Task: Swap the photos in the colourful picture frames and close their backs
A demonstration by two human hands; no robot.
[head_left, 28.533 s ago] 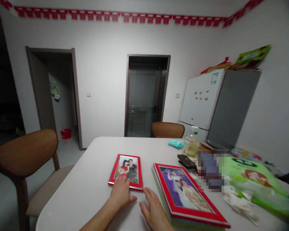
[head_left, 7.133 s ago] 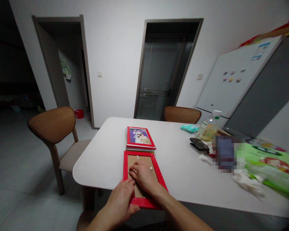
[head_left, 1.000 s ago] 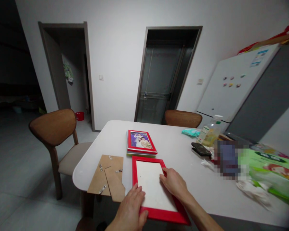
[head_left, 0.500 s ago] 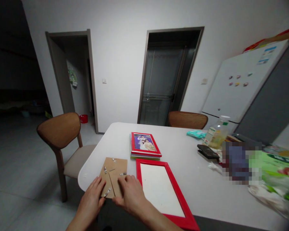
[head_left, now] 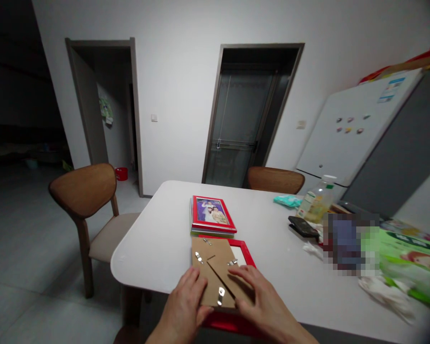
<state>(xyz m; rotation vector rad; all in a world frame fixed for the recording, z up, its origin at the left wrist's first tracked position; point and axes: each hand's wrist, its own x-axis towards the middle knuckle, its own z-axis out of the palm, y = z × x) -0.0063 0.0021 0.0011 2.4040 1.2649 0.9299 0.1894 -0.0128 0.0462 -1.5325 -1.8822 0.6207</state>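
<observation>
A brown backing board [head_left: 215, 274] with metal clips and a dark slit lies over a red frame [head_left: 249, 255], covering much of it. My left hand [head_left: 186, 301] grips the board's left edge, thumb at the near corner. On the right side, my right hand [head_left: 260, 301] holds the near right corner between thumb and fingers. Just beyond the board sits a stack of frames, topped by a red frame with a photo of people [head_left: 213, 211].
Wooden chairs stand at the left [head_left: 86, 191] and behind the table [head_left: 275, 180]. On the table's right are a bottle [head_left: 315, 200], a black object [head_left: 303, 227], a teal packet [head_left: 287, 201], crumpled tissue [head_left: 387, 298] and a green package [head_left: 408, 258].
Both hands have carried the brown board rightward from the bare tabletop onto the red frame. The view has shifted slightly.
</observation>
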